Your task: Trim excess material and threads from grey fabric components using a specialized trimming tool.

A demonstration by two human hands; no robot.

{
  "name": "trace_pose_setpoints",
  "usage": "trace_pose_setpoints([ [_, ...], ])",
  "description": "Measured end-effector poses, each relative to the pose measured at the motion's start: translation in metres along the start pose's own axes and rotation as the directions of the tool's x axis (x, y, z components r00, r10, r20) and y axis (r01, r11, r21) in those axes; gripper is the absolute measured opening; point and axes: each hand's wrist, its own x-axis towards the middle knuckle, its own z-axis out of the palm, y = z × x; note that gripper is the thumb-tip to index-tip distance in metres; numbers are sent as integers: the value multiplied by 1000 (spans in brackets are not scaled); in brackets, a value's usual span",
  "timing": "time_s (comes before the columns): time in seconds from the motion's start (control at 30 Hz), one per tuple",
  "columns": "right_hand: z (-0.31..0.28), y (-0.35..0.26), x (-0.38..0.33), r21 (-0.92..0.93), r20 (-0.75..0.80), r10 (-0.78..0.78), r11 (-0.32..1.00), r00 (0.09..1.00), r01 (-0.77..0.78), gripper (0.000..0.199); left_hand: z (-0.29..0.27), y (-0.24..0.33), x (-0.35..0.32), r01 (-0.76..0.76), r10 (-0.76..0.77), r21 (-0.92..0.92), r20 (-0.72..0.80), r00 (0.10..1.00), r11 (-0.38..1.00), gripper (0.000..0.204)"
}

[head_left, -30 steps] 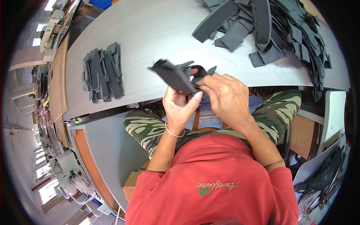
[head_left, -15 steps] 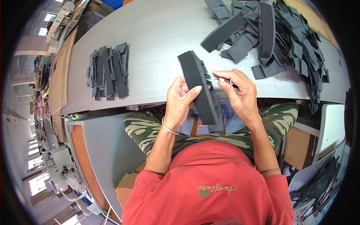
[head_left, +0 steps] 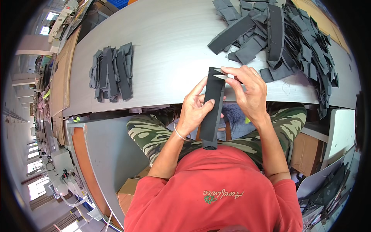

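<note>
My left hand (head_left: pixel 195 107) grips a dark grey fabric strip (head_left: pixel 212 104) by its middle, thumb on top and fingers behind. The strip stretches lengthwise from the table edge down toward my red shirt. In my right hand (head_left: pixel 249 91) is a pair of thread snips (head_left: pixel 219 75), pinched between thumb and fingers. The snips' pointed silver blades are spread apart over the far end of the strip; their handle is mostly hidden by my fingers. I cannot make out any thread between the blades.
On the grey table (head_left: pixel 166 50), a heap of dark fabric strips (head_left: pixel 275 34) lies at the right, some hanging over the front edge. A smaller, neater stack of strips (head_left: pixel 112 72) sits at the left. Cardboard boxes (head_left: pixel 307 150) stand below table level.
The strip has turned more upright and shifted nearer my body. The snips have moved from its right side to its far end, and the blades now show over the fabric.
</note>
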Motion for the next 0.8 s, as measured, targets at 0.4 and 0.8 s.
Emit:
trace_pose_setpoints([
  [0.4, -8, 1, 6, -344, 69, -196, 916, 978, 208, 20, 2, -9, -3, -56, 111, 389, -122, 986, 920, 62],
  [0.8, 4, 3, -3, 140, 215, 32, 988, 976, -64, 11, 3, 8, -4, 5, 157, 759, -141, 977, 652, 35],
])
